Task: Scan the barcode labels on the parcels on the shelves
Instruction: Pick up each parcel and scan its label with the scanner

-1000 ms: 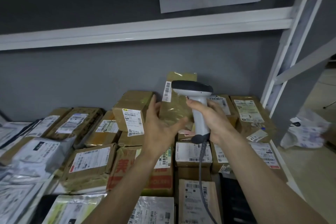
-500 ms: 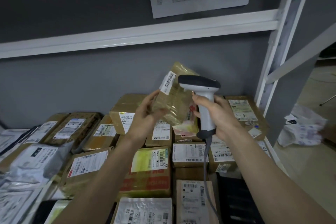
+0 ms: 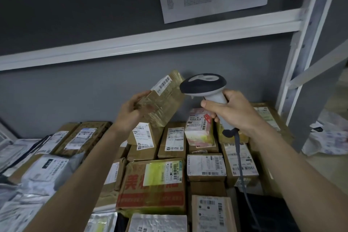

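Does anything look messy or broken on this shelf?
Yes. The red-lettered box in the middle looks crushed, with wrinkled tape and a dented left edge. The parcels are stacked unevenly, some tilted. The left hand holds one taped parcel up at a slant, but that's for the scanner.

My left hand (image 3: 131,113) has its grip on a taped-up brown parcel (image 3: 165,100), lifted and tilted above the pile, with its barcode label (image 3: 162,84) facing up near the top edge. My right hand (image 3: 231,111) is wrapped round the handle of the scanner (image 3: 204,85), whose head sits just beside the parcel. Its cable (image 3: 243,177) hangs down over the labelled boxes (image 3: 150,184) on the shelf.
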